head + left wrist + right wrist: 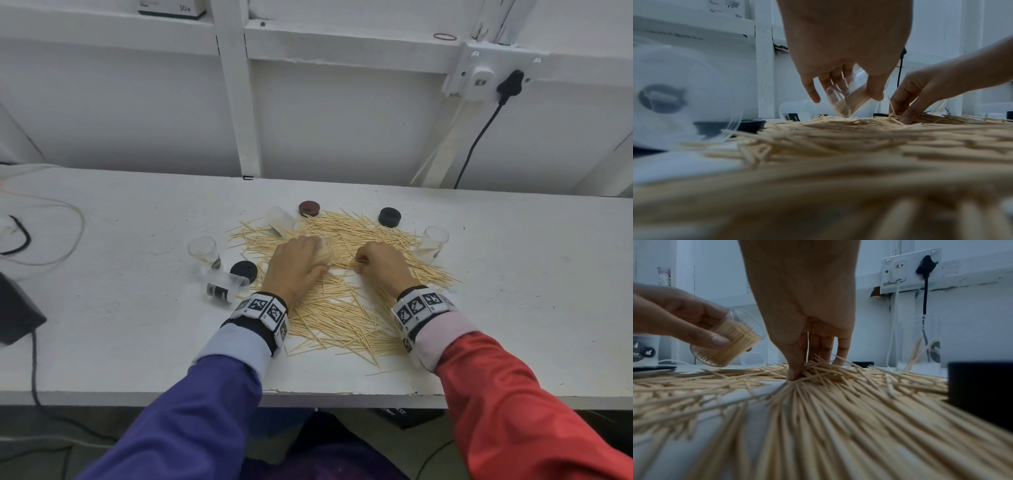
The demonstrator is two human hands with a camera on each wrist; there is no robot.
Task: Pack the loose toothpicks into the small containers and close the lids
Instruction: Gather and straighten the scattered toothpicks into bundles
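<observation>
A wide pile of loose toothpicks [342, 301] covers the middle of the white table [137, 325]. My left hand [308, 260] grips a clear container [327, 251], tilted and partly filled with toothpicks [735, 340], just above the pile. In the left wrist view the left hand [845, 97] has its thumb and fingers curled round the container [840, 104]. My right hand [359, 263] is beside it, fingertips down in the pile. In the right wrist view the right hand [805, 369] pinches a small bunch of toothpicks [818, 371] between thumb and fingers.
Open containers: one lying at the back [281, 221], one upright at left [203, 251], one on its side [224, 287], one upright at right [433, 241] holding a few picks. Lids: brown [309, 208], black [389, 216], black [244, 270]. Black box [17, 315] at far left.
</observation>
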